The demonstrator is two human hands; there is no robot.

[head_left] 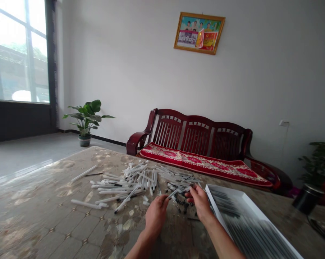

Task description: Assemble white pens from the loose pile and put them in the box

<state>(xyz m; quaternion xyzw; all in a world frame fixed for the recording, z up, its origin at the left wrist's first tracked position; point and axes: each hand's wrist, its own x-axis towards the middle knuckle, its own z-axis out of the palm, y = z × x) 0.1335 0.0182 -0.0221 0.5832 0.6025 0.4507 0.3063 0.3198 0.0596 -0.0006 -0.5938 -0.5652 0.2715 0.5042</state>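
A scattered heap of white pen barrels and small dark pen parts (pixel 135 180) lies on the patterned table (pixel 44 216). My left hand (pixel 156 215) is closed, pinching one end of a white pen (pixel 173 194). My right hand (pixel 198 201) is closed too, its fingertips pinching the pen's other end over the small dark parts. Just to the right of my right forearm stands a white tray (pixel 232 194) holding rows of dark pens.
A dark red wooden bench (pixel 197 140) with a red cushion stands behind the table. Potted plants stand at the far left (pixel 85 120) and at the right edge (pixel 317 169). A window (pixel 17 50) fills the left wall, and a framed picture (pixel 198 33) hangs high.
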